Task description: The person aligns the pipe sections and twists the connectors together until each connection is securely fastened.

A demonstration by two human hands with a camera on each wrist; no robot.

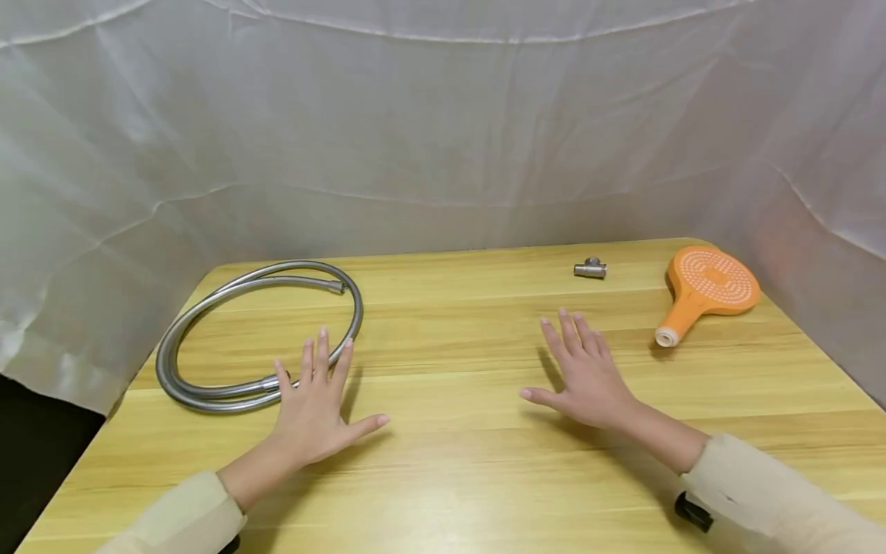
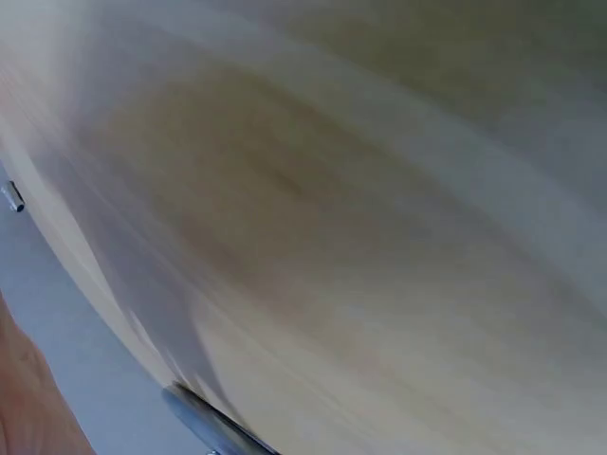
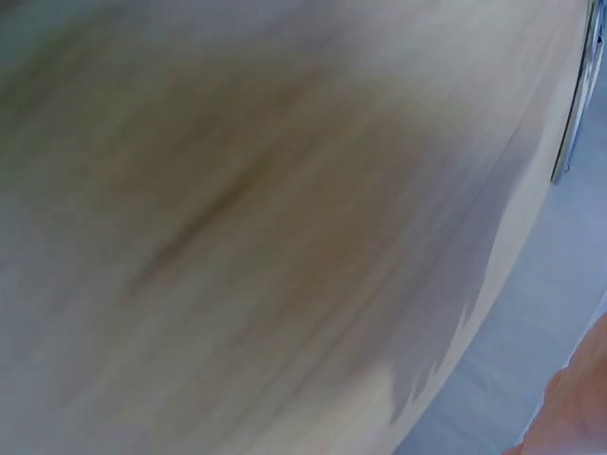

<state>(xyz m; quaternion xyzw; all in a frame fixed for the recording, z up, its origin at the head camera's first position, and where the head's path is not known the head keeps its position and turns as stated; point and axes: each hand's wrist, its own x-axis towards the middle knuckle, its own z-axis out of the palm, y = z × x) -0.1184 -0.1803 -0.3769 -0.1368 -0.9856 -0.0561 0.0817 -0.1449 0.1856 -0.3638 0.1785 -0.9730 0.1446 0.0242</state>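
Note:
Both hands are spread over the wooden table with fingers straight and nothing held. The left hand is nearest the coiled metal shower hose, its fingers overlapping the lower right of the coil in the head view; whether they touch it I cannot tell. Farther right, the right hand lies between the hose and an orange shower head, whose spray face is up and whose handle end points toward the person. A small metal tee fitting lies near the back edge. In the left wrist view part of the left hand shows at the lower left corner.
The wood-grain table has a pale cloth curtain behind it and along its sides. A dark gap lies past the table's left edge. Black straps show under both sleeves, such as the right sleeve.

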